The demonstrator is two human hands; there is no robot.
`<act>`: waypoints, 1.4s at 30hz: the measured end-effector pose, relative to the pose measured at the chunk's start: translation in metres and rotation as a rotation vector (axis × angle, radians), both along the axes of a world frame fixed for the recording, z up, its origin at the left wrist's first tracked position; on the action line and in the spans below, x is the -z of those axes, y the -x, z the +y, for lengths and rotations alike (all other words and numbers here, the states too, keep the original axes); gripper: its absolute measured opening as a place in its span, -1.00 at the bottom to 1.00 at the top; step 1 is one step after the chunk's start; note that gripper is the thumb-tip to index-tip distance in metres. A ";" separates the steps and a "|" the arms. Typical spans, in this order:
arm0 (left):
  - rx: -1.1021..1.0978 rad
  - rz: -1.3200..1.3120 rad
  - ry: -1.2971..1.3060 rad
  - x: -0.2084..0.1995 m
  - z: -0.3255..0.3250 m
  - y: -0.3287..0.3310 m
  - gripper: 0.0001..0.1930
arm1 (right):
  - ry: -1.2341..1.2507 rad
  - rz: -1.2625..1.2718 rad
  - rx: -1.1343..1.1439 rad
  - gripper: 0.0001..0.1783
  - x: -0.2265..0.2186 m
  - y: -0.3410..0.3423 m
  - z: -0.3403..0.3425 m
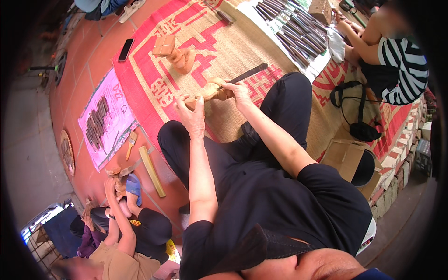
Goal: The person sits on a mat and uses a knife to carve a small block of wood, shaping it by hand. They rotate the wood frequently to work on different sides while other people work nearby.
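Note:
Between my hands, above the woven mat, is a pale wooden carving (213,88), a rounded figure with a blockier end. My left hand (192,115) is closed round the blocky end. The fingers of my right hand (239,93) are bent against the rounded end; anything small under them is hidden. A dark, flat, file-like tool (250,73) extends away from my right fingertips, and I cannot tell whether they touch it. Just beyond my hands, a similar wooden carving (181,59) with a square base rests on the mat.
Many dark-handled tools (298,35) lie on a white sheet at the far right. At left are a pink sheet (112,100) with dark tools, a brush (131,142), a wooden strip (152,171) and a phone (125,50). Other people sit at lower left and upper right.

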State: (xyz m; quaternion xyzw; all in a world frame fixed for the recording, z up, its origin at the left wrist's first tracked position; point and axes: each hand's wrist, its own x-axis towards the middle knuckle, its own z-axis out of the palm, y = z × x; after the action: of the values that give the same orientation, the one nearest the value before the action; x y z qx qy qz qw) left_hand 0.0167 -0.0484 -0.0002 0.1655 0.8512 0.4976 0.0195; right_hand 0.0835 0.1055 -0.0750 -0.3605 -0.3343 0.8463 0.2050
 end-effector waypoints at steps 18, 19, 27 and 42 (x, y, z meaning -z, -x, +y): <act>-0.015 -0.046 0.015 -0.007 0.003 -0.005 -0.49 | -0.001 0.075 -0.073 -0.55 -0.036 -0.001 -0.011; -0.016 -0.046 0.010 -0.007 0.004 -0.004 -0.49 | -0.017 0.096 -0.111 -0.55 -0.038 0.000 -0.013; 0.029 0.023 0.070 -0.012 0.009 -0.006 -0.50 | -0.075 -0.023 -0.059 -0.68 -0.013 -0.001 0.012; -0.013 -0.039 0.015 -0.009 0.007 -0.004 -0.52 | -0.035 0.011 -0.031 -0.62 -0.021 -0.001 0.000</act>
State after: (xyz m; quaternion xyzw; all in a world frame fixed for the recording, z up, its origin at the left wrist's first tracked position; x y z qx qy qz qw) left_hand 0.0212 -0.0410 0.0086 0.1503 0.8554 0.4945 0.0342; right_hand 0.0843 0.1054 -0.0538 -0.3471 -0.3535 0.8453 0.2000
